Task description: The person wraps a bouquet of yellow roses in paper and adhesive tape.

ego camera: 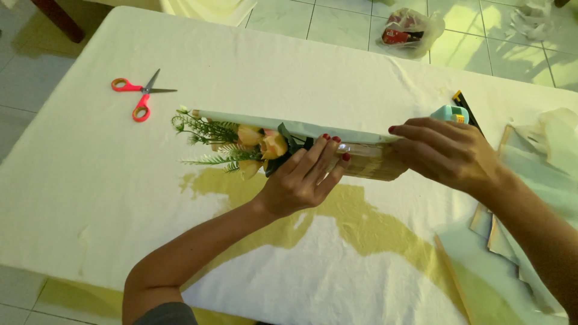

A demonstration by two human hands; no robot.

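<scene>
lying left-right at frame centre, wrapped bouquet (283, 141), blooms pointing left, left hand (304, 177) fingers and right hand (445, 153) fingers curled gripping it, bare counter (90, 180) lower left, scissors (141, 93) upper left

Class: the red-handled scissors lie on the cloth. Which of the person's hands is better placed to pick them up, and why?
Probably the left hand: it rests on the bouquet on the side nearest the scissors. The right hand is farther away.

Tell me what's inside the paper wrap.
Orange flowers and green sprigs poke out of the wrap's left end. Their stems are covered by wrap and both hands.
</scene>
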